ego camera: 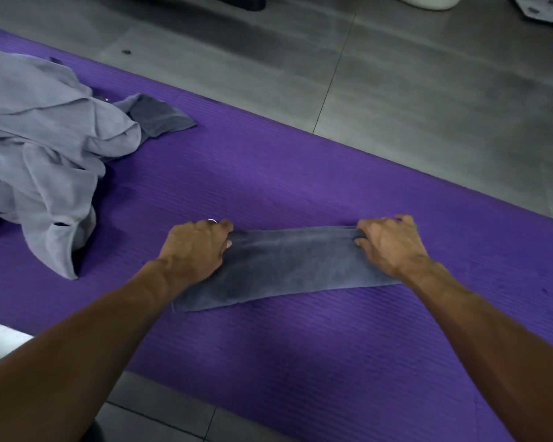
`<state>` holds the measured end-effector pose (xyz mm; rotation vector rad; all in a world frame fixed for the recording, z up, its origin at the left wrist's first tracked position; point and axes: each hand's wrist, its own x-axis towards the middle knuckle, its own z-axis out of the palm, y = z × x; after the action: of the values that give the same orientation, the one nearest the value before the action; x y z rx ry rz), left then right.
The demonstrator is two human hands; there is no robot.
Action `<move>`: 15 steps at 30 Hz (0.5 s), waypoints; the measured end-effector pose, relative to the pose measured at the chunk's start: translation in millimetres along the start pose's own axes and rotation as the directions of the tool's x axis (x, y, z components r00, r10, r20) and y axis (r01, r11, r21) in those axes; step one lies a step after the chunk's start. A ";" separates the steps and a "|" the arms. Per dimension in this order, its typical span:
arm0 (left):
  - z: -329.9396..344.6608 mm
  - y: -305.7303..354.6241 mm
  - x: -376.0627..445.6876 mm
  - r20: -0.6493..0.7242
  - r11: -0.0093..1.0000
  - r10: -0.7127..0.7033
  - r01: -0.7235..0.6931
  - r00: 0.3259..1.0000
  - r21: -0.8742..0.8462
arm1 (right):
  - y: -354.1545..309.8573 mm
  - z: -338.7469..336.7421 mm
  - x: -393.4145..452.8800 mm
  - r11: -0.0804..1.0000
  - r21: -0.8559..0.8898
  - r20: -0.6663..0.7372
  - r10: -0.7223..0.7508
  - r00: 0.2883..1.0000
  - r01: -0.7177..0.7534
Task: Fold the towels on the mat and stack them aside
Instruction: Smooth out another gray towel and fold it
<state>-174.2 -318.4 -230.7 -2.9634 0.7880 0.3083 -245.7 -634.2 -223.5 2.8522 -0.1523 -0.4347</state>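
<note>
1. A purple mat (300, 173) lies diagonally across a grey tiled floor (428, 90); every place below is given relative to this mat.
2. Near the middle of the mat, a little toward its near edge, a dark grey towel (288, 266) lies flat as a long narrow band, already folded lengthwise, running from left to right.
3. The left hand (195, 247) pinches the band's far left corner: the fingers curl over the far edge and the thumb presses on top of the cloth. A thin ring shows on one finger.
4. The right hand (390, 244) pinches the far right corner in the same way, fingers curled round the edge and thumb tip on the upper face.
5. Both forearms reach in from the mat's near side, and the left forearm covers the towel's near left end.
6. At the mat's left end sits a crumpled heap of light grey towels (42, 148), unfolded and well apart from the dark grey towel.
7. A second dark towel corner (160, 114) pokes out from under the heap on its far right side, lying flat on the mat.
8. Past the mat's far edge, the tiles carry a small dark speck (126, 52) and the base of a white object (428, 0) at the top of the view.
</note>
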 end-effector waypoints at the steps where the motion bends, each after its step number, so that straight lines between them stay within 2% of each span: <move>1: 2.3 0.8 0.4 0.008 1.000 -0.003 0.003 1.000 0.006 | -0.1 4.5 1.6 1.000 0.016 0.005 0.011 1.000 -0.011; 5: 6.6 1.6 3.0 0.044 1.000 -0.007 0.008 0.999 -0.014 | 4.9 10.4 9.4 0.993 0.118 -0.022 -0.017 1.000 0.020; 8: 10.5 7.0 5.2 0.012 1.000 -0.011 0.011 1.000 -0.018 | 12.2 7.2 14.7 0.980 0.196 -0.035 -0.031 0.999 0.037; 10: 16.2 15.3 5.2 -0.100 0.995 0.088 -0.093 0.991 -0.046 | 14.7 7.3 19.7 0.969 0.243 -0.044 -0.025 0.999 0.035; 12: 25.0 25.1 7.3 -0.202 0.964 0.236 -0.256 0.950 -0.075 | 15.7 6.9 24.7 0.961 0.278 -0.010 -0.017 1.000 0.020; 13: 31.5 29.4 7.9 -0.223 0.941 0.306 -0.329 0.926 -0.077 | 16.6 6.6 27.2 0.954 0.298 0.018 -0.015 1.000 0.009; 15: 41.4 36.0 6.6 -0.162 0.919 0.364 -0.382 0.917 -0.100 | 17.6 4.8 29.8 0.960 0.279 0.055 0.024 0.998 -0.039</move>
<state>-193.8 -348.3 -272.8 -2.9583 1.4111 0.1726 -220.0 -656.4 -231.7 3.1109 -0.2901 -0.5170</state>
